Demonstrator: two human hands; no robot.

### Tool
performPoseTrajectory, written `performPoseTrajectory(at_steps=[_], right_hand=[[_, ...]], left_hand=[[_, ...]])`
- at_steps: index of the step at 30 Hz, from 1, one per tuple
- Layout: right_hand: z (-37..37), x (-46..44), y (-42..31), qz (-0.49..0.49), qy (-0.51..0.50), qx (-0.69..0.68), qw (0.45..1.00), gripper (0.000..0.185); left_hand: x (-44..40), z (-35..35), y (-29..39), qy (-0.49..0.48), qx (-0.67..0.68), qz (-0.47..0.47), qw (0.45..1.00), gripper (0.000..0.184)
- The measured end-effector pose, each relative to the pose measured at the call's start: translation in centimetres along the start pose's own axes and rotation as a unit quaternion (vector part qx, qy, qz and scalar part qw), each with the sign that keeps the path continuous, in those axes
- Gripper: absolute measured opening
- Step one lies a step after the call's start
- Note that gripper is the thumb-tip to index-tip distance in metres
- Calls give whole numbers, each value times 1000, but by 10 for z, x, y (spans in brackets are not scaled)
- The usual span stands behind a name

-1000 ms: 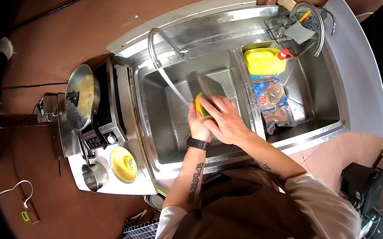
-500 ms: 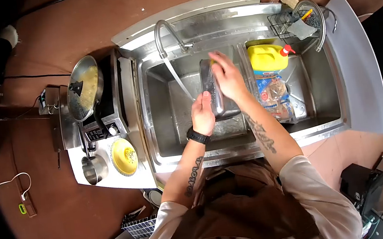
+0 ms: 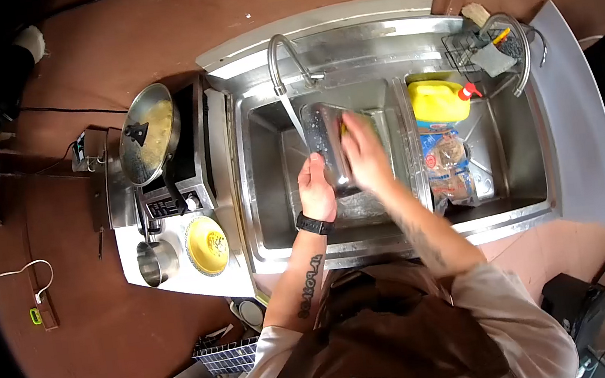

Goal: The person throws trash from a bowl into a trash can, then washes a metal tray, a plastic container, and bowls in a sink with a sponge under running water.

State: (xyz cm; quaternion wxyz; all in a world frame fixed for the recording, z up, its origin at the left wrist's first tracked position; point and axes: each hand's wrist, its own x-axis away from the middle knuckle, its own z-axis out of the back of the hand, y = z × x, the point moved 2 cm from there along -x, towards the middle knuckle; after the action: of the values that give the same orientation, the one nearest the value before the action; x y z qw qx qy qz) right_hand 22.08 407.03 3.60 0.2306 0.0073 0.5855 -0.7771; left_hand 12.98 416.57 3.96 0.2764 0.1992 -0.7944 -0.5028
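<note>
A dark, see-through container (image 3: 322, 137) is tilting lengthwise over the left basin (image 3: 268, 182), its long face beading with water drops. The person's left hand (image 3: 317, 191), wearing a black watch (image 3: 314, 223) at the wrist, is closing its grip on the near left edge, the thumb lying along the face; the fingers underneath are staying out of sight. The right hand (image 3: 364, 152) is blurring along the container's right side, its grip curling over a yellow sponge (image 3: 343, 128) that is showing only as a sliver by the fingertips; how tightly it is squeezing cannot be told. Since half a second ago, the right hand has been sliding from the far end toward the near end, and the container has been shifting left, closer to the faucet (image 3: 276, 71). The stream of water (image 3: 294, 118) is now falling beside its left edge, perhaps touching it, so rubbing and running water appear to be coming together on the container. Farther right, a yellow jug (image 3: 438, 101) and a plastic bag (image 3: 448, 160) are sitting in the right basin (image 3: 527, 139). To the left, a lidded pan (image 3: 166, 122) is resting on the cooker (image 3: 195, 153), while nearer, a metal pot (image 3: 159, 265) and a yellow plate (image 3: 205, 257) are standing on the white bench (image 3: 194, 288).
</note>
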Motion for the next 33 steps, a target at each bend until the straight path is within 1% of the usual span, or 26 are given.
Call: performPoseTrajectory(at_steps=[1, 2, 3, 5, 6, 7, 8, 9, 10, 11, 12, 13, 14, 15, 17, 19, 20, 21, 22, 23, 25, 26, 29, 31, 32, 33], right_hand=[[-8, 25, -7, 49, 12, 20, 999, 42], [-6, 28, -25, 98, -58, 56, 992, 44], [2, 26, -46, 142, -124, 92, 978, 46], [7, -14, -48, 216, -149, 176, 949, 38], [4, -35, -32, 135, -131, 87, 978, 35], [-1, -57, -17, 63, -105, -2, 992, 33], [0, -72, -3, -55, -121, -31, 991, 33], [5, -77, 11, -176, -138, -59, 973, 34], [8, -67, 15, -118, -121, -39, 985, 36], [-3, -39, 24, -11, -44, 9, 999, 38], [-11, -7, 18, 52, -32, 50, 997, 43], [-9, 18, -11, 58, -53, 30, 996, 47], [-2, 25, -40, 118, -97, 51, 987, 47], [2, 23, -58, 159, -126, 87, 975, 41], [4, -11, -56, 230, -169, 144, 948, 34], [-2, -50, -36, 157, -87, -21, 984, 32], [0, -63, -22, 45, -105, -53, 992, 33], [6, -72, -3, -65, -122, -84, 987, 35], [8, -74, 22, -110, -143, -63, 982, 38], [8, -64, 50, -159, -169, -42, 972, 42], [9, -48, 91, -213, -175, -46, 960, 40], [10, -38, 100, -244, -174, -48, 953, 40], [22, 1, 33, -86, -11, 44, 995, 45], [12, 32, -12, 18, -95, 117, 988, 47], [9, 37, -39, 33, -112, 66, 991, 48], [9, 38, -61, 45, -129, 14, 991, 49]], left_hand=[[-6, 1, -3, 24, 20, 1, 1000, 29], [-6, -2, 1, -7, 20, 25, 999, 29], [-2, -7, 2, 25, 18, 68, 997, 28], [8, -1, -1, -48, -29, 58, 997, 27], [7, 6, 0, -75, -104, 24, 992, 26], [9, 10, 4, -58, -80, 29, 995, 26], [13, 13, 9, -42, -55, 30, 997, 27], [16, 16, 12, -23, -29, 36, 999, 27], [16, 19, 11, -12, -25, 33, 999, 26], [12, 20, 6, -3, -19, 28, 999, 25], [5, 19, 0, 8, -9, 20, 1000, 25], [5, 18, -4, 20, 1, 18, 1000, 26], [4, 17, -6, -19, 2, 19, 1000, 26], [12, 8, 0, 12, -37, 17, 999, 25], [18, 17, 1, -36, -47, 38, 998, 25], [24, 38, 8, -61, -31, 40, 997, 24], [26, 51, 10, -74, -4, 43, 996, 24], [37, 30, 32, -6, 16, 8, 1000, 24], [44, 26, 46, -10, 48, -1, 999, 25], [41, 53, 37, -93, 62, -12, 994, 26], [56, 47, 37, -16, 60, 2, 998, 26], [59, 50, 35, -30, 86, 22, 996, 28], [64, 34, 43, -23, 130, 9, 991, 31], [61, 38, 22, 63, 91, 10, 994, 32], [56, 51, 10, 35, 75, 22, 996, 32], [57, 39, 19, 34, 72, 11, 997, 30]])
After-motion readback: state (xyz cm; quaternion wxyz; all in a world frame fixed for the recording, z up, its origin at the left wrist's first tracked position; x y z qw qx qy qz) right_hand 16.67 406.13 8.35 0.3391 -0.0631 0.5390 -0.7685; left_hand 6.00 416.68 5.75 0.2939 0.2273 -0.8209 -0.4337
